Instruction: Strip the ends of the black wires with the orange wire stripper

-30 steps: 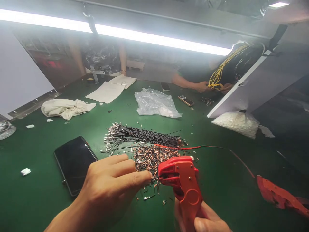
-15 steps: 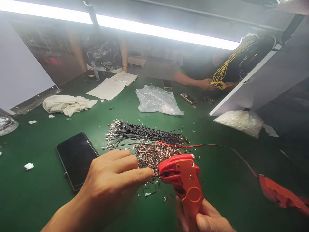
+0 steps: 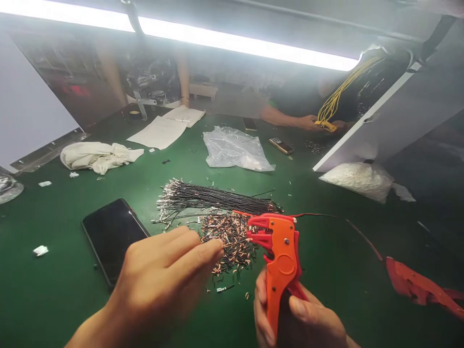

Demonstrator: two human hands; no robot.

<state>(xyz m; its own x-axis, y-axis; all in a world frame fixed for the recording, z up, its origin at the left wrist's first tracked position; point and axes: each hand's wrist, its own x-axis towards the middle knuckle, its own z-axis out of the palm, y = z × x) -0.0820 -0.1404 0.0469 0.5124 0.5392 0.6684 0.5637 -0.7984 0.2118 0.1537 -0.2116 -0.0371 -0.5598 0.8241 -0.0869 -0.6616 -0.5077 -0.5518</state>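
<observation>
My right hand (image 3: 300, 319) grips the handles of a red wire stripper (image 3: 281, 256), held upright with its jaws apart and facing left. My left hand (image 3: 166, 275) hovers just left of the jaws with fingertips pinched together; the short wire it held earlier is too small to make out. Behind both hands lies a pile of short copper-tipped wire pieces (image 3: 228, 237) and, farther back, a bundle of long black wires (image 3: 217, 198). A red wire (image 3: 315, 215) runs off to the right from the stripper's head.
On the green table (image 3: 54, 290) are a black phone (image 3: 112, 237), a white cloth (image 3: 96, 155), papers (image 3: 163, 130), a clear plastic bag (image 3: 235, 150), a white bag (image 3: 357, 180) and another red tool (image 3: 416, 285). Across the table, a person's hands (image 3: 311, 124) hold yellow wires (image 3: 331, 104).
The stripper has lifted and tilted upright, its jaws pulled away from my left fingertips and now apart. My left hand has drawn back slightly to the left.
</observation>
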